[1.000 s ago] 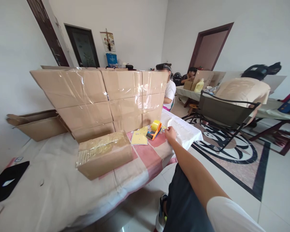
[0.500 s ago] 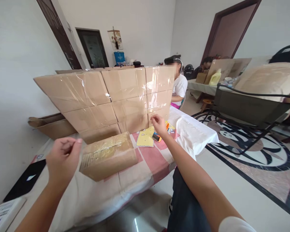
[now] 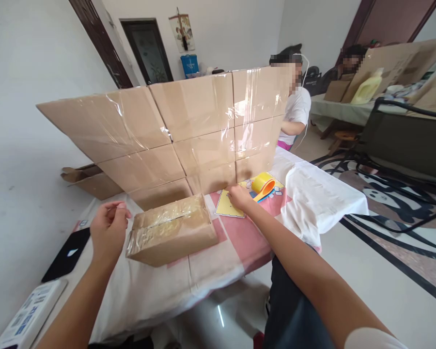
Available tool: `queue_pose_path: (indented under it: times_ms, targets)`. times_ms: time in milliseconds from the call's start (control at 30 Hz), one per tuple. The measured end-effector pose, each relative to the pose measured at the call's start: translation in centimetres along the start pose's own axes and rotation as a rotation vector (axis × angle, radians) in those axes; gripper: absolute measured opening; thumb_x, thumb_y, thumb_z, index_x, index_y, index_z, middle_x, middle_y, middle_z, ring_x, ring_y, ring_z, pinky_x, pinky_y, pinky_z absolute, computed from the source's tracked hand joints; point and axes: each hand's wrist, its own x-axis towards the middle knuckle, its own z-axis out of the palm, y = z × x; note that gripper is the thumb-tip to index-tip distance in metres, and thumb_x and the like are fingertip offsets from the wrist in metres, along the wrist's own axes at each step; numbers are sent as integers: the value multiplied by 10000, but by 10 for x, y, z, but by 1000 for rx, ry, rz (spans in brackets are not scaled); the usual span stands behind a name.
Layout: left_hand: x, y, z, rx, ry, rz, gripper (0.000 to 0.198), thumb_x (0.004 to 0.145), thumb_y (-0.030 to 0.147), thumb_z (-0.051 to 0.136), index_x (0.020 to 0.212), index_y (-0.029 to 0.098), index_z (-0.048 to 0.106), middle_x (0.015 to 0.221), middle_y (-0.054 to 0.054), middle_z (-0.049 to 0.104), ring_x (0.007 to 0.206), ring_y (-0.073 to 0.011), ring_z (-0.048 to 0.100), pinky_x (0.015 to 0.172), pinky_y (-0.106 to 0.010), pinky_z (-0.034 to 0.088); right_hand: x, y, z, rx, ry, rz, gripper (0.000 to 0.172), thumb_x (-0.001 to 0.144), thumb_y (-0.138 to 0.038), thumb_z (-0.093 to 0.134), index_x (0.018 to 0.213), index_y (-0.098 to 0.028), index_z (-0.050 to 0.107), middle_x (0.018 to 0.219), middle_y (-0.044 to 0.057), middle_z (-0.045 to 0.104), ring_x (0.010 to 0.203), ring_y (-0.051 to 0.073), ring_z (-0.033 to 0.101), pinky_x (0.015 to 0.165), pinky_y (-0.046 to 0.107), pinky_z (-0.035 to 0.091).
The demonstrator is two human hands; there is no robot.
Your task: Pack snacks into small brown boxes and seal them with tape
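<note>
A taped cardboard box (image 3: 172, 230) lies on the cloth-covered table in front of me. To its left, my left hand (image 3: 111, 225) is raised with loosely curled fingers, the thumb near the index finger, holding nothing. Behind the box my right hand (image 3: 240, 198) reaches down, its fingers closed over the near end of a tape dispenser. The dispenser's yellow tape roll (image 3: 263, 183), with an orange core, shows just right of my hand. A yellow illustrated sheet (image 3: 227, 206) lies beneath that hand. My hand hides the gripped end.
A tall taped cardboard panel (image 3: 203, 114) stands behind the box. A black flat item (image 3: 67, 254) and a white printed box (image 3: 31, 315) lie at left. A person in a white shirt (image 3: 300, 109) sits beyond the panel; a dark chair (image 3: 407, 145) stands at right.
My right hand has come down onto the tape dispenser's dark end, covering it. My left hand stays raised left of the box. The view has shifted, and more of the tape roll shows.
</note>
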Motion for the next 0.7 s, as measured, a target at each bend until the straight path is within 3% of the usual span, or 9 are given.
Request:
queue_pose_path:
  times_ms: [100, 200, 333, 467, 600, 700]
  targets:
    - [0, -11, 2, 40, -24, 40, 181, 874, 313, 661, 987, 186, 600, 659, 60, 642, 541, -85, 558, 508, -175, 462, -3, -3, 0, -33, 6, 11, 335, 901, -58, 505, 1153, -148, 707, 1244, 177, 664, 1256, 311, 559, 1043, 423, 405]
    - [2, -26, 6, 103, -19, 39, 231, 814, 351, 662, 983, 199, 618, 685, 36, 671, 613, -123, 611, 555, -200, 481, -3, -10, 1, -42, -8, 60, 311, 874, -63, 594, 1161, -120, 700, 1269, 184, 646, 1258, 324, 561, 1057, 470, 411]
    - [6, -38, 11, 102, 35, 14, 319, 751, 447, 577, 965, 213, 611, 723, -4, 672, 729, -189, 647, 690, -292, 507, -3, -16, -5, 37, 7, 133, 250, 940, -273, 662, 1143, -126, 672, 1241, 105, 656, 1197, 246, 603, 1060, 481, 464]
    - [5, -41, 12, 114, 9, 31, 341, 747, 472, 553, 978, 224, 597, 746, -10, 673, 793, -216, 655, 825, -356, 499, -12, -13, -21, 261, 91, 168, 185, 971, -252, 572, 1069, -139, 680, 1075, 106, 715, 1007, 220, 677, 896, 376, 526]
    - [4, -44, 10, 127, -19, 28, 345, 743, 465, 560, 993, 232, 610, 772, -11, 678, 863, -237, 661, 906, -391, 481, -24, -9, -38, 539, 245, 170, 241, 969, -197, 426, 978, -151, 662, 980, 93, 730, 859, 180, 677, 686, 250, 477]
    - [4, -45, 11, 111, -51, 24, 358, 721, 477, 572, 967, 223, 624, 789, -20, 680, 854, -246, 660, 889, -396, 486, -32, -8, -44, 707, 350, 164, 259, 969, -213, 378, 886, -147, 614, 891, 73, 709, 771, 142, 643, 618, 214, 440]
